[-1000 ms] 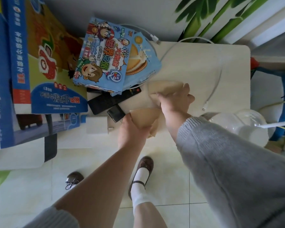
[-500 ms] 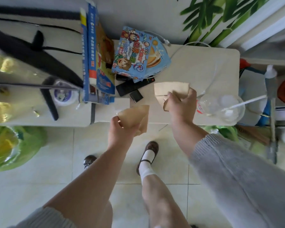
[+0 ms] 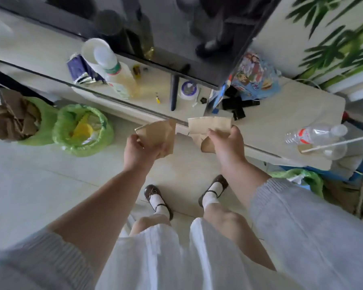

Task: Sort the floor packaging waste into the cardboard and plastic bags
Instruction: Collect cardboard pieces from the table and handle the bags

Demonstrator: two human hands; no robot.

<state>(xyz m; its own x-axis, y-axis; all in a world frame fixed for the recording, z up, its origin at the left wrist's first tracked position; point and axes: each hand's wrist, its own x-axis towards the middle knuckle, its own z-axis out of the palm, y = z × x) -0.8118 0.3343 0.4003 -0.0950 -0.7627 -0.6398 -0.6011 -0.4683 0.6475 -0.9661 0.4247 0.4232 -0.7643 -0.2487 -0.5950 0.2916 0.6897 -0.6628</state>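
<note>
1. While both arms reach forward over the tiled floor (image 3: 29, 185), the left hand (image 3: 142, 152) grips a brown card piece (image 3: 158, 136), its fingers curled round the lower edge; the piece is held in the air above the floor, just in front of the table edge.
2. The right hand (image 3: 226, 145) grips a second card piece (image 3: 210, 127), thumb on top; its lower part is hidden behind the hand, so its full shape cannot be told.
3. The two pieces are near each other but apart, with a gap between them.
4. Left of the hands, a green bag (image 3: 82, 128) stands open on the floor; a yellow item and clear wrapping show inside, the rest is hard to make out.
5. Further left, a second green bag (image 3: 41, 126) holds brown cardboard (image 3: 11, 120); it is cut off by the frame edge.
6. On the table (image 3: 281, 114) lies a clear bottle (image 3: 314, 135), on its side; a printed blue package (image 3: 256, 78) is blurred.
7. A third green bag (image 3: 302, 178), under the table at right, is partly hidden by the grey sleeve (image 3: 302, 227).
</note>
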